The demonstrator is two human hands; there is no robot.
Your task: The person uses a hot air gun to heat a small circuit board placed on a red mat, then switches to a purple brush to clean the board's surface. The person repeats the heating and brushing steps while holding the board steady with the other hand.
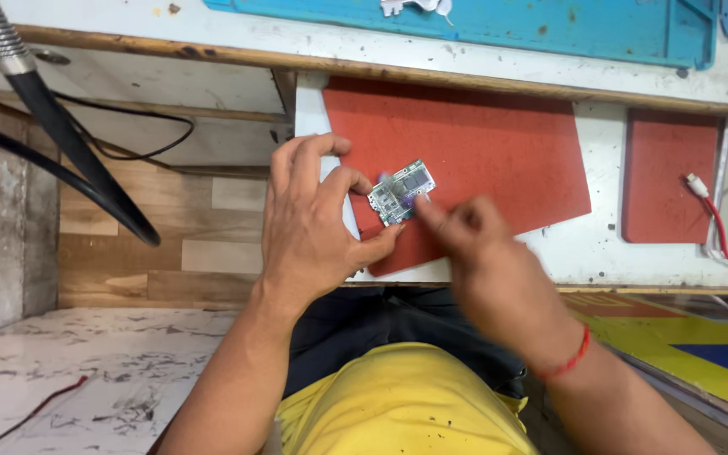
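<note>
Slippage risk: my left hand (313, 227) pinches the circuit board (401, 193) by its edges while my blurred right hand (473, 253) presses one fingertip on it, over the red mat (499, 152).

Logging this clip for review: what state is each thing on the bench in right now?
Circuit board: bare, lifted at an angle over the large red mat.
Left hand: fingers pinching the board's edge.
Right hand: blurred, fingertip at the board.
Red cable: lying loose, white plug unconnected.
Small red mat: flat, bare.
</note>
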